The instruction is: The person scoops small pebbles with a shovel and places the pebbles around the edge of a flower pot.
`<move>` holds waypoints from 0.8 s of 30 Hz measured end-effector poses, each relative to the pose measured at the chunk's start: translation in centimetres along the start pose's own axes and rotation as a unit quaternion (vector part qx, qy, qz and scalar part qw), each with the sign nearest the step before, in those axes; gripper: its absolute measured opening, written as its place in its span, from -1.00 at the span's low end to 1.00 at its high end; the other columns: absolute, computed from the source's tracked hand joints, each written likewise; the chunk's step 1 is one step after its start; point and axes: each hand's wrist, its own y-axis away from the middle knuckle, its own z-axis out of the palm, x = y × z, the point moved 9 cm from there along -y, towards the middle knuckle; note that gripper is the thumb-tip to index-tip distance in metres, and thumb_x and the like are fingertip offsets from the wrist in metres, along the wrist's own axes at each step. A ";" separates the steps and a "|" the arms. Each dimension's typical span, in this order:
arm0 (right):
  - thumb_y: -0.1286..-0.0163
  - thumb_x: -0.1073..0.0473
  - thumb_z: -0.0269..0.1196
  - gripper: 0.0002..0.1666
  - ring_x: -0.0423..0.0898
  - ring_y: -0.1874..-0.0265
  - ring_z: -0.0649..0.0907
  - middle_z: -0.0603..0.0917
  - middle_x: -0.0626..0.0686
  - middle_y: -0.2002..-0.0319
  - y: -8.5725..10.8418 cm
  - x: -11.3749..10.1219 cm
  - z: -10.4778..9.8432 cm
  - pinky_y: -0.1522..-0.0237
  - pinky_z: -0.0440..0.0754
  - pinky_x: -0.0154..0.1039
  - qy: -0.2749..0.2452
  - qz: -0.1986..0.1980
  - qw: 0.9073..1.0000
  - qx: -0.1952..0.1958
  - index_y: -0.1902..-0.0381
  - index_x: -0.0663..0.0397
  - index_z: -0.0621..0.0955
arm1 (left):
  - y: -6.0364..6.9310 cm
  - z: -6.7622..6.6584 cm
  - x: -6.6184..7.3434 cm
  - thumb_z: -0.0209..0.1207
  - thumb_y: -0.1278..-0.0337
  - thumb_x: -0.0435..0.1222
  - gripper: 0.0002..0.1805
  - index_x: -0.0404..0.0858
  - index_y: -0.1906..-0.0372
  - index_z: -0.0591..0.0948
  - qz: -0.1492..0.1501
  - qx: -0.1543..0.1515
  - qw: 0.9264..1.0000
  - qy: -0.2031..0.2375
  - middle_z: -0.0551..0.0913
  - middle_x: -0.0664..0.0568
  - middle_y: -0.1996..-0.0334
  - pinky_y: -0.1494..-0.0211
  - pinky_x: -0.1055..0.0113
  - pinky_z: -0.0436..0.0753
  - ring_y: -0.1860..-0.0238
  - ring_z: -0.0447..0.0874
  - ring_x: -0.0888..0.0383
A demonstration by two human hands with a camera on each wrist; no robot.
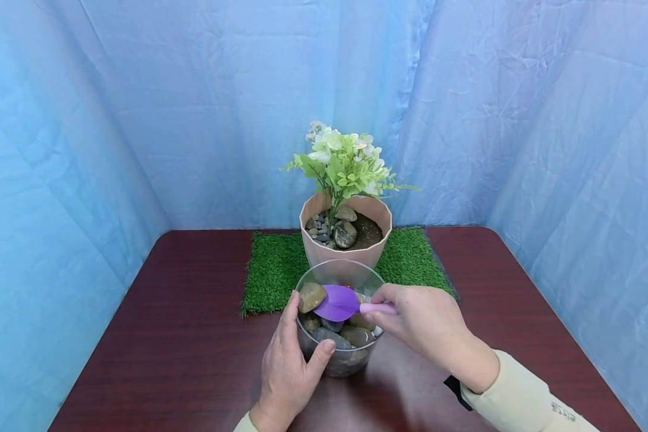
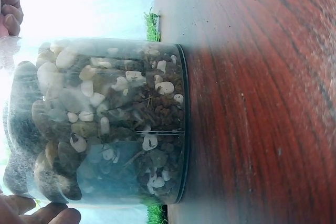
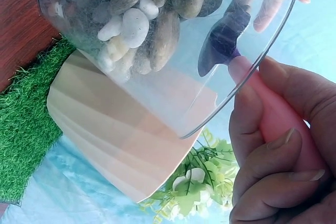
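My right hand (image 1: pixel 429 321) grips the pink handle (image 3: pixel 286 124) of a small trowel, fingers curled round it. The trowel's purple blade (image 1: pixel 337 303) reaches inside a clear round container (image 2: pixel 182 124). A brownish stone (image 1: pixel 311 296) sits at the blade's tip, near the left wall; whether the blade bears its weight I cannot tell. Grey and brown stones (image 1: pixel 332 338) fill the container below, with white pebbles (image 3: pixel 135 27) and dark brown bits visible through the wall. Holding the container from the left, my left hand (image 1: pixel 287 366) has its thumb at the front rim and fingers along the side.
Just behind the container stands a pale pink pot (image 1: pixel 345 255) with soil, pebbles, larger stones and a white-flowered plant (image 1: pixel 348 159). The pot is on an artificial grass mat (image 1: pixel 272 270). Blue curtains (image 1: pixel 237 108) surround the reddish-brown table (image 1: pixel 183 336) at the back and sides.
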 end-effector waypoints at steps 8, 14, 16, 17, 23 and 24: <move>-0.29 -0.23 0.47 -0.84 -0.43 0.69 0.38 0.45 -0.50 0.66 0.1 0.4 0.1 0.59 0.37 -0.35 -0.010 0.015 1.000 -0.005 0.40 -0.44 0.73 | 0.1 0.1 -0.1 0.37 -0.19 0.07 0.07 -0.15 -0.68 0.12 -0.001 -0.004 1.000 0.001 0.35 -0.07 -0.57 -0.37 -0.03 0.56 -0.49 0.44 -0.02; -0.31 -0.25 0.45 -0.82 -0.43 0.71 0.37 0.39 -0.52 0.70 0.2 0.6 0.1 0.61 0.34 -0.36 -0.012 0.020 1.000 0.000 0.41 -0.45 0.72 | 0.1 0.2 -0.2 0.37 -0.19 0.07 0.08 -0.13 -0.69 0.09 -0.004 -0.008 1.000 0.003 0.33 -0.08 -0.58 -0.37 -0.03 0.56 -0.49 0.43 -0.02; -0.31 -0.25 0.45 -0.82 -0.43 0.71 0.36 0.38 -0.51 0.70 0.3 0.6 0.0 0.61 0.34 -0.36 -0.012 0.019 1.000 0.003 0.41 -0.45 0.72 | 0.1 0.2 -0.2 0.37 -0.18 0.06 0.08 -0.14 -0.69 0.10 -0.004 -0.008 1.000 0.003 0.34 -0.08 -0.58 -0.36 -0.04 0.56 -0.49 0.43 -0.02; -0.31 -0.24 0.45 -0.83 -0.43 0.71 0.37 0.39 -0.52 0.70 0.3 0.6 0.0 0.61 0.34 -0.36 -0.012 0.019 1.000 0.004 0.41 -0.46 0.73 | 0.1 0.2 -0.2 0.38 -0.18 0.07 0.08 -0.15 -0.69 0.10 -0.004 -0.007 1.000 0.003 0.34 -0.08 -0.58 -0.36 -0.04 0.57 -0.49 0.44 -0.02; -0.31 -0.26 0.45 -0.84 -0.44 0.66 0.43 0.52 -0.51 0.63 0.5 0.9 -0.2 0.58 0.39 -0.33 -0.013 0.023 1.000 0.004 0.39 -0.49 0.73 | 0.1 0.1 -0.2 0.38 -0.17 0.07 0.08 -0.20 -0.67 0.13 0.000 -0.003 1.000 0.003 0.34 -0.09 -0.57 -0.35 -0.05 0.58 -0.48 0.44 -0.03; -0.31 -0.26 0.45 -0.84 -0.44 0.65 0.44 0.53 -0.51 0.62 0.5 1.0 -0.2 0.58 0.40 -0.32 -0.014 0.024 1.000 0.004 0.39 -0.49 0.73 | 0.1 0.1 -0.2 0.39 -0.17 0.07 0.08 -0.20 -0.68 0.13 0.000 -0.002 1.000 0.003 0.35 -0.09 -0.57 -0.35 -0.05 0.58 -0.48 0.44 -0.03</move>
